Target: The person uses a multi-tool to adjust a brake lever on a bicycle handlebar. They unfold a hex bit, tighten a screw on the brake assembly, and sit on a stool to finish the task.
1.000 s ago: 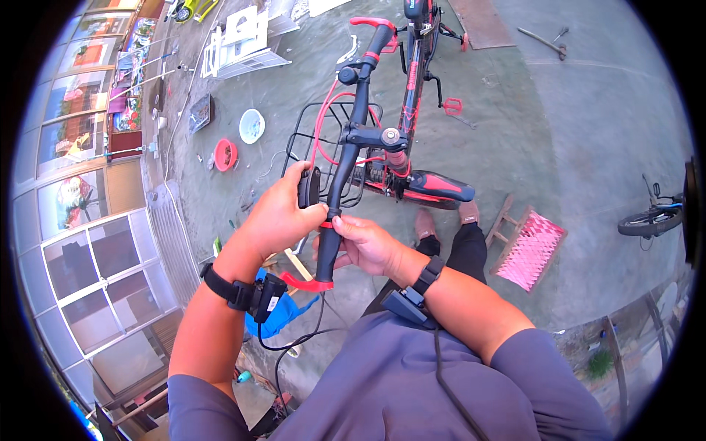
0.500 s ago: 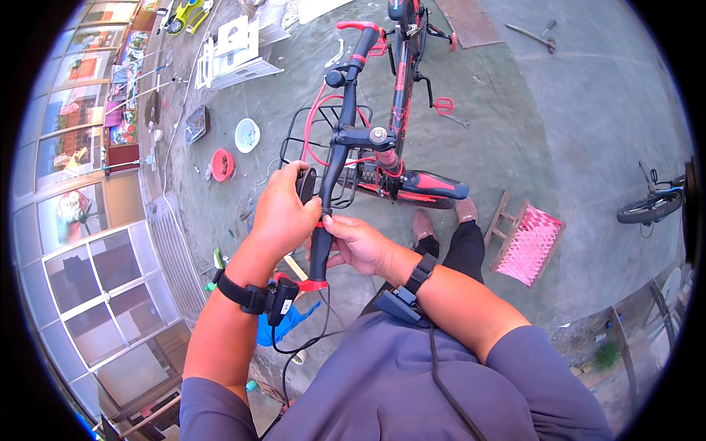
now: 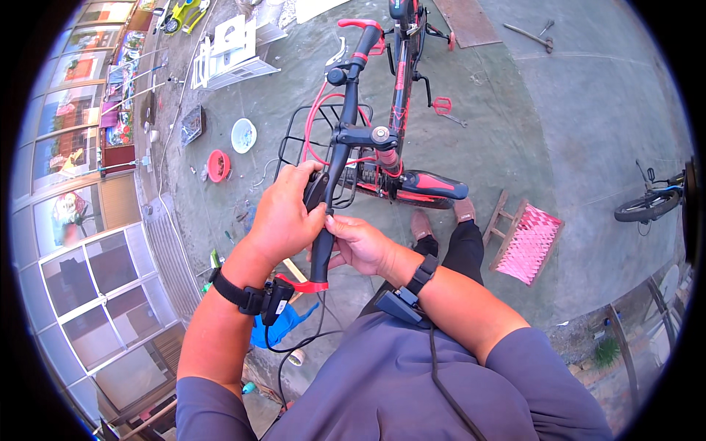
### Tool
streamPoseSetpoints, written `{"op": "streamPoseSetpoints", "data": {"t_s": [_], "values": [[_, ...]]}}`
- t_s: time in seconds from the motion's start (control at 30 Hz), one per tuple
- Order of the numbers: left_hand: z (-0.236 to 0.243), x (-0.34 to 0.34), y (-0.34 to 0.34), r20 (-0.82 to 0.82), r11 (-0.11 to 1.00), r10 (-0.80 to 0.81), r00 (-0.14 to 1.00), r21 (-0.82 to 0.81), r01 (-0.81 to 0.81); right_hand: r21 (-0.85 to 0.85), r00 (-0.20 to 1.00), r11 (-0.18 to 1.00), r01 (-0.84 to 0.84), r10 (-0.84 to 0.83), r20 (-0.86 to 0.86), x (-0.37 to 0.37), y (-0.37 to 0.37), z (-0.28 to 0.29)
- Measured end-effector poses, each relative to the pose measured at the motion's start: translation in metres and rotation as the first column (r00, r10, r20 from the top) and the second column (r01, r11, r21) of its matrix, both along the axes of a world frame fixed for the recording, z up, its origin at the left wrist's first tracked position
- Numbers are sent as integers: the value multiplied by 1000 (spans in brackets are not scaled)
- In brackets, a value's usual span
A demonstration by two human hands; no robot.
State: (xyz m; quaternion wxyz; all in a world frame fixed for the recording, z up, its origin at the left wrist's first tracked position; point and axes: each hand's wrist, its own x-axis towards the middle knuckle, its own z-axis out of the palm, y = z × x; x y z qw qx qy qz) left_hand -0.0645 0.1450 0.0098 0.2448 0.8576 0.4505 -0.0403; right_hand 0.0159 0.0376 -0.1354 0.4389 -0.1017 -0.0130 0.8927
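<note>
The bicycle's black handlebar (image 3: 340, 158) runs front to back before me, with red end pieces. My left hand (image 3: 290, 217) is closed on a small, flat, dark elongated piece (image 3: 316, 189), pressed beside the bar. What kind of thing it is I cannot make out. My right hand (image 3: 360, 244) is closed around the near black grip (image 3: 321, 253), its thumb near the grip's inner end and its other fingers partly hidden beneath. A bell-like round black part (image 3: 336, 76) and a white brake lever (image 3: 337, 51) sit on the far side of the bar.
A wire basket (image 3: 294, 132) and red cables adjoin the bar. The front mudguard (image 3: 434, 184) is close to my feet. Around lie a pink woven stool (image 3: 528, 242), a wrench (image 3: 460, 121), a hammer (image 3: 533, 35), a white bowl (image 3: 244, 136) and a red bowl (image 3: 218, 166). Another bicycle (image 3: 647, 206) is at right.
The dark piece in my left hand has tilted and shows more of its length beside the bar. The red ring by my thumbs is no longer seen. My right hand is almost unmoved.
</note>
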Motion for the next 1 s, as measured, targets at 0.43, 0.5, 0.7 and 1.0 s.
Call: {"op": "streamPoseSetpoints", "data": {"t_s": [0.43, 0.5, 0.7, 1.0], "values": [[2, -2, 5, 24, 988, -151, 988, -17, 152, 21, 1000, 1000, 14, -14, -21, -3, 0, -3], [2, -1, 6, 23, 984, -174, 985, -22, 174, 26, 1000, 1000, 16, -16, -19, -3, -1, -4], [4, -1, 6, -6, 986, -159, 987, -41, 159, 8, 1000, 1000, 25, -26, 3, -4, -1, -2], [6, 7, 0, -104, 983, 176, 979, -42, -181, 6, 998, 1000, -3, 3, 56, 7, -3, 7]]}}
